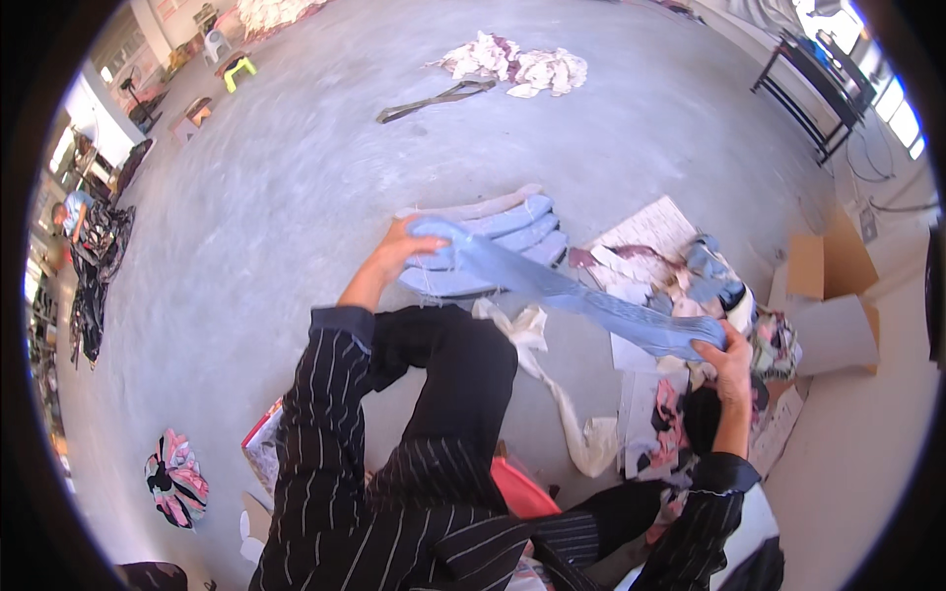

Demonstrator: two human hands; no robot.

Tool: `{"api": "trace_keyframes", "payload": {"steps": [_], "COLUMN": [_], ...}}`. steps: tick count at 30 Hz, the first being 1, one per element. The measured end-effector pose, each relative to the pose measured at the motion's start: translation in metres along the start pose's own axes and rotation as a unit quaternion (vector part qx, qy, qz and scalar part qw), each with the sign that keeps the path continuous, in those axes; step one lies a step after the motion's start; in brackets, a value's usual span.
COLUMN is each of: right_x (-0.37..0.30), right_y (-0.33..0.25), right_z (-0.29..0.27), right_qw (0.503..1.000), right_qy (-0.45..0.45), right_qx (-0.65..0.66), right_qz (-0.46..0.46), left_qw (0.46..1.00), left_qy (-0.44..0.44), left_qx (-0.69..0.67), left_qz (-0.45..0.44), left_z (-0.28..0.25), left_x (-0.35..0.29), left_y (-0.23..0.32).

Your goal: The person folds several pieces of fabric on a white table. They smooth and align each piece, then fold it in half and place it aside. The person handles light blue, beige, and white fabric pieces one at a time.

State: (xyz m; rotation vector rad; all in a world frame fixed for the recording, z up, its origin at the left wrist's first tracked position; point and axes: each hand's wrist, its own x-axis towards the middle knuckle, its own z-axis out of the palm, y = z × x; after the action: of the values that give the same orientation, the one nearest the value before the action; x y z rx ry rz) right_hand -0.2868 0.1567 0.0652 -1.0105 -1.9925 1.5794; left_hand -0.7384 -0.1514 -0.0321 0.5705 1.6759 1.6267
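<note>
A long light-blue strip of fabric (567, 286) is stretched between my hands, running from upper left to lower right. My left hand (402, 246) grips its left end, over a stack of similar folded blue strips (527, 225) on the floor. At the other end my right hand (727, 357) pinches the fabric with thumb and fingers, above a heap of mixed cloth scraps (714, 281). Below the strip, a knotted white cloth strip (562, 394) lies on the floor by my knee.
Open cardboard boxes (833, 266) stand by the right wall. A black metal frame table (818, 89) is at the far right. White cloth piles (512, 64) and a dark strap (434, 101) lie ahead. A pink-and-black bundle (177, 478) sits at left. Another person (74, 217) is at far left.
</note>
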Motion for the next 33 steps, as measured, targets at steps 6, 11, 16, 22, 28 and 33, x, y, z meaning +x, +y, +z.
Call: {"api": "trace_keyframes", "payload": {"steps": [6,11,16,22,28,33], "right_x": [0.184,0.333,0.429,0.489,0.517,0.522], "right_y": [0.048,0.080,0.086,0.114,0.160,0.201], "right_z": [0.135,0.218,0.275,0.318,0.336,0.349], "right_qw": [0.985,0.989,0.993,0.993,0.981,0.908], "right_qy": [-0.011,-0.061,-0.086,-0.100,-0.120,-0.047], "right_qx": [0.157,0.115,0.061,-0.010,-0.089,-0.401], "right_qz": [0.075,0.072,0.057,0.067,0.125,-0.110], "left_qw": [0.966,0.931,0.910,0.893,0.886,0.888], "left_qy": [0.179,0.295,0.364,0.397,0.406,0.400], "left_qx": [-0.171,-0.208,-0.188,-0.177,-0.104,0.155], "left_qz": [-0.070,-0.041,-0.057,-0.117,-0.196,-0.165], "left_z": [-0.077,-0.121,-0.151,-0.173,-0.174,-0.171], "left_x": [0.054,0.126,0.192,0.228,0.240,0.257], "left_y": [-0.091,-0.131,-0.157,-0.201,-0.247,-0.251]}}
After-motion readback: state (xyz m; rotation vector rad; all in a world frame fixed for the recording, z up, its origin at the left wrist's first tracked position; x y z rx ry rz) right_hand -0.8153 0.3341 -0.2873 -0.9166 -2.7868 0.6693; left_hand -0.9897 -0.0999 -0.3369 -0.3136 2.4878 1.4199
